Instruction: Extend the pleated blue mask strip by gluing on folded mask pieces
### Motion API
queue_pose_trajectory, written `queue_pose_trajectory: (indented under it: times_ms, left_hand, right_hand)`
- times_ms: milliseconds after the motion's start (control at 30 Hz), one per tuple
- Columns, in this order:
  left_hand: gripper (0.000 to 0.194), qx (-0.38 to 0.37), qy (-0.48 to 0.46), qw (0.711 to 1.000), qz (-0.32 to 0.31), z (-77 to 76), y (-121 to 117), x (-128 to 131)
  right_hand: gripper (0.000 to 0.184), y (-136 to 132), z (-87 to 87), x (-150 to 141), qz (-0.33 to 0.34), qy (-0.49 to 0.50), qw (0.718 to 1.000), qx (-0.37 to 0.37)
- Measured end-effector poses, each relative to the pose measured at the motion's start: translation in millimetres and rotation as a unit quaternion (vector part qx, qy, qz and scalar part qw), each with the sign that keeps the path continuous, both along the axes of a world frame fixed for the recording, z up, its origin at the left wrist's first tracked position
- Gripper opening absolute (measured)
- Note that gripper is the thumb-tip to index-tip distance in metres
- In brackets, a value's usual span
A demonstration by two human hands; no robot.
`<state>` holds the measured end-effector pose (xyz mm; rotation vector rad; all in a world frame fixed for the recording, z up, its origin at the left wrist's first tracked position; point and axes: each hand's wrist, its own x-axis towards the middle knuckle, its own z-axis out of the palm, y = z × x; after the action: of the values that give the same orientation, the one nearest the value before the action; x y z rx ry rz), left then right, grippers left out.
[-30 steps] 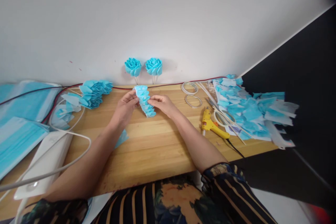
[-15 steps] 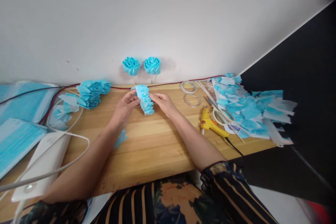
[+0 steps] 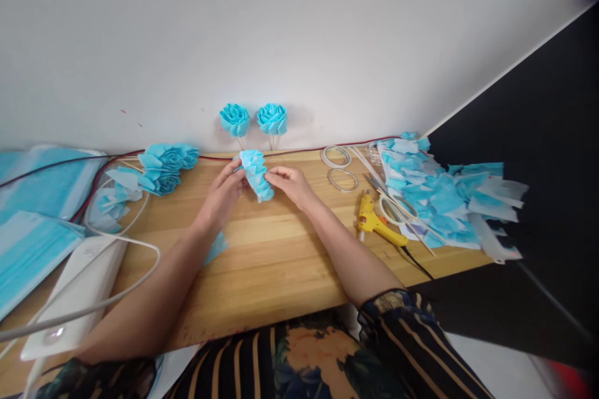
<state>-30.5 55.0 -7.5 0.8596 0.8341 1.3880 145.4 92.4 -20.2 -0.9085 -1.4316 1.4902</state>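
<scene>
Judging by its thin, crinkled folds, the pleated blue strip (image 3: 256, 176) should handle as very light and soft, with little stiffness of its own. It is unlikely to be slippery, but liable to crease or lose its pleats under a hard pinch. The sounder hold is along the edges, thumb against fingers, sparing the raised folds (the ruffled face looks the most easily crushed part). Location: over the far middle of the wooden surface (image 3: 276, 268), between the two hands, tilted, its upper end leaning left and its lower end toward the near right.

Left hand (image 3: 224, 190): fingers narrow, closed on the strip's left edge near the upper end; some fingertips are hidden behind it. The forearm enters from the near left, wrist roughly straight.

Right hand (image 3: 290, 186): thumb and index finger brought together on the strip's right edge, a light pinch by appearance. The lower fingers cannot be told apart. The forearm enters from the near right.

Surroundings: two blue flowers (image 3: 235, 120) on sticks stand beyond the strip, at the far side; a blue scrap (image 3: 217, 248) lies just beside the left forearm; a yellow glue gun (image 3: 377, 223) rests to the right, well apart from the strip.
</scene>
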Motion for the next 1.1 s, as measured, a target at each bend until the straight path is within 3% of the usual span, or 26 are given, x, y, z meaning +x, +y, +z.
queue_pose_trajectory:
  times_ms: [233,500,633,767,1000,1100]
  left_hand:
    - [0.061,0.033,0.029,0.998,-0.045,0.5,-1.3,-1.3]
    - [0.055,0.055,-0.005,0.998,-0.036,-0.2,1.6,-2.7]
    - [0.052,0.060,-0.026,0.997,-0.032,1.1,1.8,-3.3]
    - [0.047,0.034,-0.018,0.999,-0.032,2.6,0.3,-1.6]
    - [0.071,0.047,0.026,0.997,-0.061,-3.4,1.3,-2.0]
    - [0.071,0.059,0.027,0.996,-0.058,-6.3,3.2,-3.2]
  right_hand:
    - [0.028,-1.6,1.7,-0.5,-0.014,-0.005,1.000,0.000]
    - [0.040,-2.9,5.9,-1.4,-0.013,0.000,1.000,0.007]
    - [0.031,-2.5,4.3,0.8,0.030,-0.021,0.999,0.026]
    - [0.026,-2.1,3.2,1.7,0.010,-0.034,0.999,0.040]
    - [0.027,-1.2,3.3,1.2,-0.011,-0.019,0.999,0.048]
    - [0.032,-1.4,3.1,0.6,-0.020,-0.031,0.998,0.050]
